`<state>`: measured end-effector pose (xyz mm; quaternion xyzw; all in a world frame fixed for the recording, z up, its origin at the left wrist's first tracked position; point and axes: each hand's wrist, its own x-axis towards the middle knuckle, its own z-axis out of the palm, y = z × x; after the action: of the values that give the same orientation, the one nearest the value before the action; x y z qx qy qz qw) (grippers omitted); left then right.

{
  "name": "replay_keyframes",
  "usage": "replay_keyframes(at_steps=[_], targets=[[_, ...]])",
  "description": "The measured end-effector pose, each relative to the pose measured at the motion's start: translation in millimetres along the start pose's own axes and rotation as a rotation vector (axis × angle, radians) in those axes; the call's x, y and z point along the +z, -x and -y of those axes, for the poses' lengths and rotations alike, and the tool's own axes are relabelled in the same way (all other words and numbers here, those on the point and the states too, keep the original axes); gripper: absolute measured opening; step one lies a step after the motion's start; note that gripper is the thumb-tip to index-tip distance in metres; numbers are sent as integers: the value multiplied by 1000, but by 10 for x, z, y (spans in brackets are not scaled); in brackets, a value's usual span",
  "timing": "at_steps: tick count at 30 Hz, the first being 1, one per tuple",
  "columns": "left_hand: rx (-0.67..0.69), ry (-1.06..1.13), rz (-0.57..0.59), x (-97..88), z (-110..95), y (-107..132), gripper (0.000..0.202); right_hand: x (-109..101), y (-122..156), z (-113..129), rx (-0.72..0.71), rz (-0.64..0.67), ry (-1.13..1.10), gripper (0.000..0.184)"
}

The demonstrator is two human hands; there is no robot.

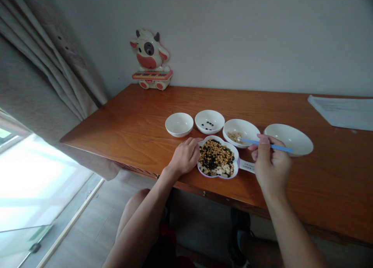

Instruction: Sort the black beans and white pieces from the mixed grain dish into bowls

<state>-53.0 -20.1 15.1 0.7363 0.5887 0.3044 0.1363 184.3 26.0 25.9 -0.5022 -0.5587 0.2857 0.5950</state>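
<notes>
My left hand [185,156] rests at the left rim of a white, purple-edged lobed plate [236,159], holding nothing. The plate carries a mix of black beans, yellow beans and white beans [216,157]. My right hand [269,163] grips a thin blue plastic utensil [262,143], its tip over pale seeds in a white bowl [241,130]. Left of that bowl stand a white bowl with several black beans [210,120] and a plain white bowl [179,124]. A wider white bowl [288,139] sits behind my right hand.
Everything stands on a reddish-brown wooden table [116,120] against a white wall. A white card [247,166] lies by the plate. A cow-shaped toy keyboard [150,62] stands at the back, papers [344,112] lie at right, and curtains [58,73] hang at left.
</notes>
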Motion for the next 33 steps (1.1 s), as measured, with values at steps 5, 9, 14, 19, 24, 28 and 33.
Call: replay_keyframes(at_steps=[5, 9, 14, 19, 24, 28, 33], targets=[[0, 3, -3, -1, -2, -5, 35, 6, -6, 35, 11, 2, -10, 39], [4, 2, -7, -4, -4, -6, 35, -1, -7, 21, 21, 15, 1, 39], [8, 9, -11, -3, -7, -9, 35, -10, -23, -22, 3, 12, 12, 37], [17, 24, -20, 10, 4, -9, 35, -32, -37, -6, -44, 45, 90, 35], [19, 18, -16, 13, 14, -6, 35, -39, -36, 37, -64, 71, 111, 37], [10, 15, -11, 7, 7, -7, 35, -36, -22, 68, -26, 104, 108, 38], [8, 18, -11, 3, 2, -6, 36, -29, 4, 93, -4, 138, 36, 36]])
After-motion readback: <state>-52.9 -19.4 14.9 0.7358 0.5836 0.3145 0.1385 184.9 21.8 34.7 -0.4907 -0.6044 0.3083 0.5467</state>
